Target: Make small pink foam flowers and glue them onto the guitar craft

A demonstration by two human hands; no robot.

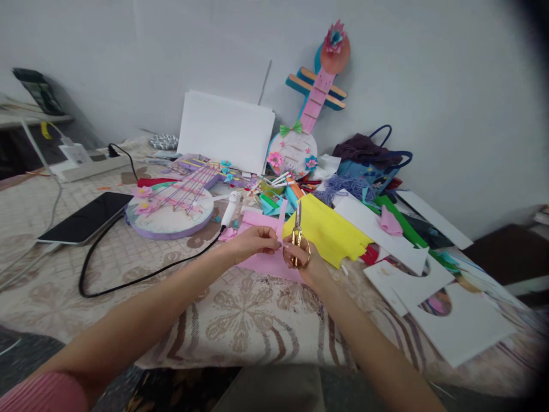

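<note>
My left hand [259, 240] is closed, with thumb and forefinger pinching the lower end of a narrow pink paper strip [282, 220] that stands upright. Gold-handled scissors [297, 234] sit in my right hand [309, 260], blades pointing up and away. Its fingertips meet the strip's lower end beside my left hand. Beneath both hands lies a pink paper sheet [268, 266] on the patterned tablecloth [240, 312]. A yellow sheet [332, 227] is just right of the scissors. Left of the strip rests a white glue gun [231, 209] with a black cord.
A purple-rimmed, flower-trimmed paper instrument [171, 212] lies at the left near a black tablet [88, 217]. Another decorated instrument [315, 106] leans against the wall. Cut white boards [467, 320] cover the right side, with blue-purple yarn [347, 189] and a blue bag [373, 171] behind.
</note>
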